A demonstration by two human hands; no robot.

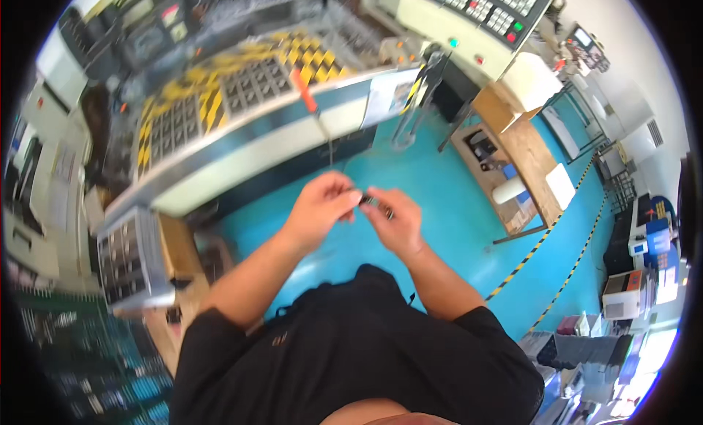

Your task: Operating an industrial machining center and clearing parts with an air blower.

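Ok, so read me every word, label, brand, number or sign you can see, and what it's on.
No text is readable.
Control panel keys: too small.
Paper sheet on machine front: too small, blurred.
Black shirt print: too small.
Small dark part between left hand and right hand: no legible marking.

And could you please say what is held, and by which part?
A small dark piece: the left hand pinches its left end, the right hand grips farther along; its kind is unclear.

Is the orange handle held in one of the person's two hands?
No: the orange handle is at the front edge of the machine, while the left hand and right hand meet at a small dark part.
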